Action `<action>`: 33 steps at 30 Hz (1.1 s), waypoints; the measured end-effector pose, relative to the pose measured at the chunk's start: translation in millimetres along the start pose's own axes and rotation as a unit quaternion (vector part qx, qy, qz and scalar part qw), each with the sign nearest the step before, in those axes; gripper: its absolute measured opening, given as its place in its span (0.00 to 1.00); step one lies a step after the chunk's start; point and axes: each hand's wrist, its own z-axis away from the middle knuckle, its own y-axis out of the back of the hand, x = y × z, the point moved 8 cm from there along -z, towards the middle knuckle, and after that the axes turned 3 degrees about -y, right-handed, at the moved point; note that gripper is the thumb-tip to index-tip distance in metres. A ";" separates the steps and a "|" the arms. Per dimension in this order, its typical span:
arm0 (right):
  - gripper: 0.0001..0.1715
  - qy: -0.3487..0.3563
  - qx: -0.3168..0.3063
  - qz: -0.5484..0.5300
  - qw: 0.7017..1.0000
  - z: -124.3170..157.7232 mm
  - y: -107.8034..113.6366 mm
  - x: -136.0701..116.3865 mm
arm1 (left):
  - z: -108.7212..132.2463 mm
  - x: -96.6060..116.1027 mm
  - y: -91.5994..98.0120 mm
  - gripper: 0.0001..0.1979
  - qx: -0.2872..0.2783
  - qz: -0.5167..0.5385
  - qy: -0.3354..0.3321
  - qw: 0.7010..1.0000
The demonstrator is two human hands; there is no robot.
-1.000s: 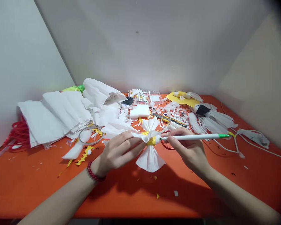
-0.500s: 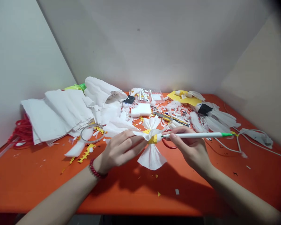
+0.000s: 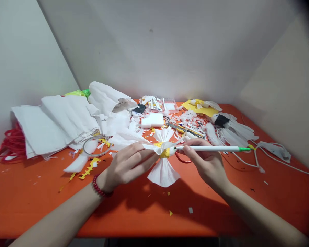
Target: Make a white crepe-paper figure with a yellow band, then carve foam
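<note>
Above the orange table (image 3: 41, 199) I hold a white tissue-paper flower (image 3: 163, 171) bound at its waist with a yellow band (image 3: 165, 153). My left hand (image 3: 128, 164), with a red bead bracelet at the wrist, pinches the flower's white folds from the left. My right hand (image 3: 206, 163) grips a white stick with a green end (image 3: 216, 148), held level, its near tip meeting the yellow band.
A pile of white crepe paper (image 3: 56, 123) lies at the left, with red cord (image 3: 11, 142) beside it. A wire ring (image 3: 95, 145), yellow zigzag strips (image 3: 89, 168), a white block (image 3: 152, 120), a utility knife (image 3: 185, 129), paper scraps and a white cable (image 3: 270, 152) litter the back.
Both hands, the flower and the stick stay together nearly as before; only the camera's view shifted slightly, moving everything a little left and up.
</note>
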 end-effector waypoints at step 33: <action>0.07 0.009 -0.003 0.003 1.000 1.0 -1.2 -3.9 | 3.9 -0.5 0.0 0.08 0.018 -0.013 -0.017 1.000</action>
